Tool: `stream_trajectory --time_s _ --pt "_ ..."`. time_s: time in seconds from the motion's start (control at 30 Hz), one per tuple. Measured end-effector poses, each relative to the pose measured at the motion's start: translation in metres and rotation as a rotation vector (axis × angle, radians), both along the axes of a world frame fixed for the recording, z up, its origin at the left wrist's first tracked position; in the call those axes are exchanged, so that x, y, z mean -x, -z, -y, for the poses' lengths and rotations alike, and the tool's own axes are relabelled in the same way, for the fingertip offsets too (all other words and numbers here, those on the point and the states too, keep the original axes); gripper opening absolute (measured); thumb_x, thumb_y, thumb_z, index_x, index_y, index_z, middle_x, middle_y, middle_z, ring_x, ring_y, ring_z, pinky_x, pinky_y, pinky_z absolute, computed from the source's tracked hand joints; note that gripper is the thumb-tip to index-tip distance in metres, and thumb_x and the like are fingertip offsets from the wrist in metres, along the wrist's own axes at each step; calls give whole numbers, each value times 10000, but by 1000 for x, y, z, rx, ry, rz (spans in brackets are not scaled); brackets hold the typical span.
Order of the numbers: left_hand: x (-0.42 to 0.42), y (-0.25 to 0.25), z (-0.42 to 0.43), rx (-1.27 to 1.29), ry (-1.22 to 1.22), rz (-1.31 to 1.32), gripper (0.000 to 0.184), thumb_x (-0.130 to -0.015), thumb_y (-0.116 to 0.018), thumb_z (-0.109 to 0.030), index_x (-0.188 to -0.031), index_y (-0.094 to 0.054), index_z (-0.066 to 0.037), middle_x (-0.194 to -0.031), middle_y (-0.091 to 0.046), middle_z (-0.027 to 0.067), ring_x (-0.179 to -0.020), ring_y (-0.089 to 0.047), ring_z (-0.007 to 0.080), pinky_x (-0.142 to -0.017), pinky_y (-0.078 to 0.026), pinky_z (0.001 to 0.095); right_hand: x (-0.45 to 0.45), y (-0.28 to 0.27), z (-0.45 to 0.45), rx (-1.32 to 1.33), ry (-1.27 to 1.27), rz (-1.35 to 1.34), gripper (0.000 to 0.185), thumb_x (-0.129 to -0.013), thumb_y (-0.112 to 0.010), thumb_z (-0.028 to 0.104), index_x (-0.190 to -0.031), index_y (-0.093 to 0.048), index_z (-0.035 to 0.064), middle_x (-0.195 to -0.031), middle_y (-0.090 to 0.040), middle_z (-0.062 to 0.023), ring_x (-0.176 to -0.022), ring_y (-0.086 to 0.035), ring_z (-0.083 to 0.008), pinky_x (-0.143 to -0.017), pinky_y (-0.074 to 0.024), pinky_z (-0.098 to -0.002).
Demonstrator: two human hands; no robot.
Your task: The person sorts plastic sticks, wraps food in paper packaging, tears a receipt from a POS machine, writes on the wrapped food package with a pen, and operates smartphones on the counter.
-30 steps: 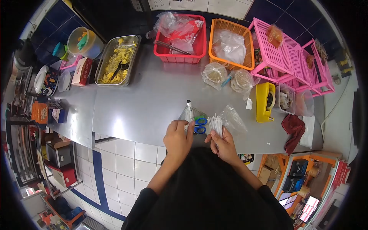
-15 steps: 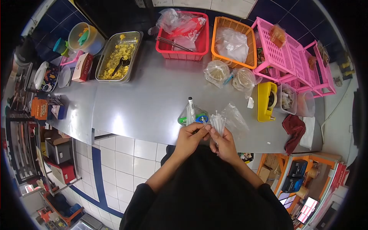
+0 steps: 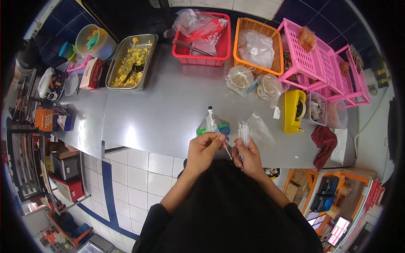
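Our left fingers [image 3: 214,144] pinch a thin white strip [image 3: 228,151]. Our right fingers [image 3: 241,146] grip the bundle [image 3: 244,131] low, likely keeping it together.

Lighting: was bright | Glare: white patches burned on the table [image 3: 168,111] | Distortion: fisheye bowed edges | Corners: fell black

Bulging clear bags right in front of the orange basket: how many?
2. The left bag sits by the near left corner of the orange basket; the right bag is just beside it. Others could be hidden underneath.
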State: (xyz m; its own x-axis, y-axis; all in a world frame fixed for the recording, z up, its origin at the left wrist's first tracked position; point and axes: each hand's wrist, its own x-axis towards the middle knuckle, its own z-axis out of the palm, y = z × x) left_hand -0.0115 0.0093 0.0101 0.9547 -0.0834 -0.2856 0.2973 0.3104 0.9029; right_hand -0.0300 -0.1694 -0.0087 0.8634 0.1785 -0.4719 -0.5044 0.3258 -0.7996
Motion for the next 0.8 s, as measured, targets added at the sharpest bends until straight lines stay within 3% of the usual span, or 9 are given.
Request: stream_trajectory --time_s 0.27,0.4,0.53,0.6,0.73,0.8 --pt "0 8 13 -70 -244 53 199 -996 -590 -142 -960 -651 44 -863 -695 92 -783 -658 131 -739 -532 267 0 -8 -6 -242 60 8 156 -1058 -438 270 -1020 -462 121 -656 -412 -14 -419 -301 -82 -386 -236 -238" --pt "-10 12 7 -2 -354 35 197 -997 -584 -142 -967 -650 41 -863 -692 83 -779 -658 130 -730 -530 259 2 -7 -4 -259 157 68 162 -1064 -425 267 -991 -447 123 -659 -397 -1 -430 -287 -71 -394 -215 -235" --pt "-27 44 -21 -206 -183 -68 250 -958 -634 -185 -944 -673 61 -757 -704 86 -681 -668 128 -644 -527 272 2 -5 1 -206 165 58 170 -1064 -431 274 -1039 -480 113 -657 -395 10 -433 -272 -57 -398 -205 -233" --pt "-33 57 -31 -723 93 -50 259 -908 -664 -210 -899 -703 47 -698 -710 113 -628 -695 188 -634 -538 302 3 -3 1 -179 149 22 181 -1063 -438 279 -1057 -492 106 -656 -395 11 -433 -270 -53 -399 -208 -230" --pt "-42 73 -26 -917 99 46 240 -873 -691 -204 -833 -715 31 -630 -683 96 -539 -648 147 -561 -514 280 1 -2 1 -116 103 -27 214 -1055 -464 288 -1088 -514 83 -654 -410 6 -425 -279 -54 -395 -227 -232" --pt "-46 71 -20 -987 72 90 235 -877 -679 -217 -857 -725 12 -618 -670 107 -522 -646 193 -552 -510 320 1 -2 1 -107 96 -43 222 -1051 -474 292 -1088 -519 78 -656 -420 2 -421 -285 -55 -394 -235 -232"
